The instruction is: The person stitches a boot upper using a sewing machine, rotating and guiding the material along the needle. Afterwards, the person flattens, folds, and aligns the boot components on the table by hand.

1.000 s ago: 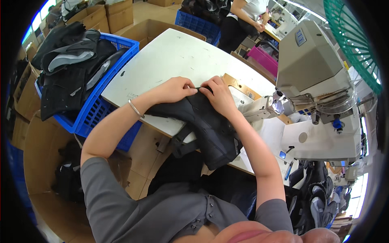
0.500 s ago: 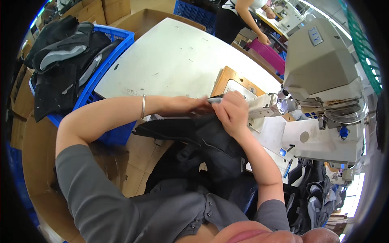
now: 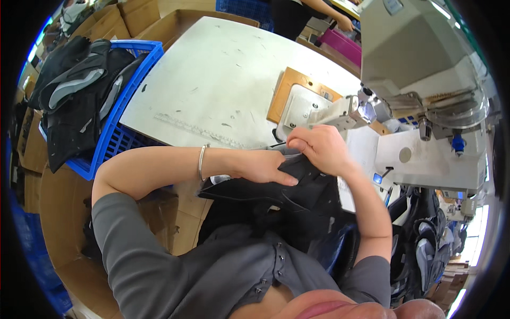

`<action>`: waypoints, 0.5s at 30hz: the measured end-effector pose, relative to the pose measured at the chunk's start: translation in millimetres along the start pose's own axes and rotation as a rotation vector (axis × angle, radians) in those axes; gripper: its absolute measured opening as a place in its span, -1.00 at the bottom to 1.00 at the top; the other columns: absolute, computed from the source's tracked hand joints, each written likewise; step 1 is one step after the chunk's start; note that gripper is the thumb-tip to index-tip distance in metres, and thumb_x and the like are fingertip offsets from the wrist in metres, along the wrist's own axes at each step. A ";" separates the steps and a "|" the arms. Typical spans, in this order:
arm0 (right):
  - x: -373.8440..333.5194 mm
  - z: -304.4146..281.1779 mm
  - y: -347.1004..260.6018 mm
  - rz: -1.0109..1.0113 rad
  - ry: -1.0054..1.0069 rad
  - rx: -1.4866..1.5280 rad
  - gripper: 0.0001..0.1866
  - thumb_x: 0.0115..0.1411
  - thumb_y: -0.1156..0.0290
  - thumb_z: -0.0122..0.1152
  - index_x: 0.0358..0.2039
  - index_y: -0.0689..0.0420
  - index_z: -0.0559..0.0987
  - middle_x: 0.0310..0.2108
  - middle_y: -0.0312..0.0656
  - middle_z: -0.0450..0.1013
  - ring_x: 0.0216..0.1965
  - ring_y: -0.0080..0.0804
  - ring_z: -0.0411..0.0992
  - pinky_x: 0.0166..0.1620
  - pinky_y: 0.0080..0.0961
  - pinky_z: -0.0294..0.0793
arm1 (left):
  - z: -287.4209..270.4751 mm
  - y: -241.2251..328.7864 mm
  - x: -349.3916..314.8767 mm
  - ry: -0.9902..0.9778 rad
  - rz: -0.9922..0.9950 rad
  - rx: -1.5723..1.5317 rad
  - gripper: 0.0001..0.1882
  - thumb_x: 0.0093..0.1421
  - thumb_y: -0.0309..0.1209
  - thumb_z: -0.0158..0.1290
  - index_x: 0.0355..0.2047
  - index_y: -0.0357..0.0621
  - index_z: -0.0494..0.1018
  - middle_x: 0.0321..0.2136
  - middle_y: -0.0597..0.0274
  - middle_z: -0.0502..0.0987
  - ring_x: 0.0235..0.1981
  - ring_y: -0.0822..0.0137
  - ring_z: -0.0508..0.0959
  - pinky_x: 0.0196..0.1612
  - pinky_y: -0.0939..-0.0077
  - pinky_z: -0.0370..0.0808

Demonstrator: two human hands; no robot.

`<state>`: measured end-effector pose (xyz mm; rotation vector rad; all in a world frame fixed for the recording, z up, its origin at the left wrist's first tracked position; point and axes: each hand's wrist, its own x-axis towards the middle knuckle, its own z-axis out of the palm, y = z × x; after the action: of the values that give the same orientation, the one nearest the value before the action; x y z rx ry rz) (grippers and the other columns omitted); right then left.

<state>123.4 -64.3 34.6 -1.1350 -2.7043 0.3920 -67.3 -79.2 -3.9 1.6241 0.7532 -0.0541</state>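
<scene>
A black garment piece with a grey-lined edge hangs over the near side of the white table and onto my lap. At its upper edge my right hand is closed, with fingers curled over the cloth. Just left of it, my left hand grips the same edge; its thumb lies along the black fabric and its other fingers are partly hidden. Beyond my hands is the sewing machine's metal clamp plate on a wooden frame. The cloth lies on the near side of that plate.
To the right stands the beige sewing machine. A blue crate heaped with black and grey pieces is at the left of the white table. More dark pieces hang at the right. Another person's arm shows at the back.
Both hands have drawn the garment piece toward me, away from the machine clamp. My left thumb now lies over the cloth, and the whole view has shifted slightly.
</scene>
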 end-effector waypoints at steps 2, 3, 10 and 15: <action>-5.5 -12.6 15.7 0.039 -0.215 0.273 -0.72 0.25 0.29 -0.01 -0.47 0.21 0.54 -0.59 -0.16 0.47 -0.49 -0.27 0.46 -0.34 -0.36 0.41 | 7.8 -0.2 2.6 -0.039 0.001 0.087 -0.46 0.20 -0.02 0.04 -0.09 -0.31 0.43 -0.19 -0.02 0.51 -0.13 0.19 0.46 -0.05 0.38 0.35; -9.0 -15.7 24.8 0.071 -0.445 0.572 -0.68 0.26 0.30 -0.04 -0.48 0.25 0.55 -0.56 -0.13 0.50 -0.43 -0.31 0.49 -0.28 -0.39 0.45 | 10.6 -0.3 3.8 -0.090 0.002 0.154 -0.48 0.20 -0.03 0.05 -0.16 -0.33 0.46 -0.26 -0.05 0.53 -0.20 0.17 0.49 -0.10 0.37 0.37; -44.0 13.0 76.4 0.307 -0.240 0.690 -0.39 0.36 -0.06 -0.23 -0.42 0.25 0.56 -0.48 -0.26 0.45 -0.34 -0.50 0.36 -0.16 -0.50 0.37 | 0.2 -1.6 18.3 -0.181 0.046 -0.197 -0.60 0.19 -0.18 0.12 -0.19 -0.33 0.50 -0.34 0.30 0.57 -0.34 0.54 0.49 -0.23 0.60 0.44; -54.9 18.1 90.5 0.274 0.169 0.954 -0.49 0.28 -0.03 -0.03 -0.61 0.12 0.45 -0.63 -0.49 0.28 -0.54 -0.74 0.20 -0.45 -0.71 0.19 | -4.2 -3.0 45.5 -0.195 0.040 -0.392 -0.58 0.18 -0.17 0.13 -0.17 -0.34 0.49 -0.33 0.28 0.57 -0.39 0.53 0.53 -0.28 0.64 0.47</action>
<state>217.3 -45.9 -14.2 -1.1173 -1.7937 1.3539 -34.7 -55.6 -25.7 1.2389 0.5417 -0.0329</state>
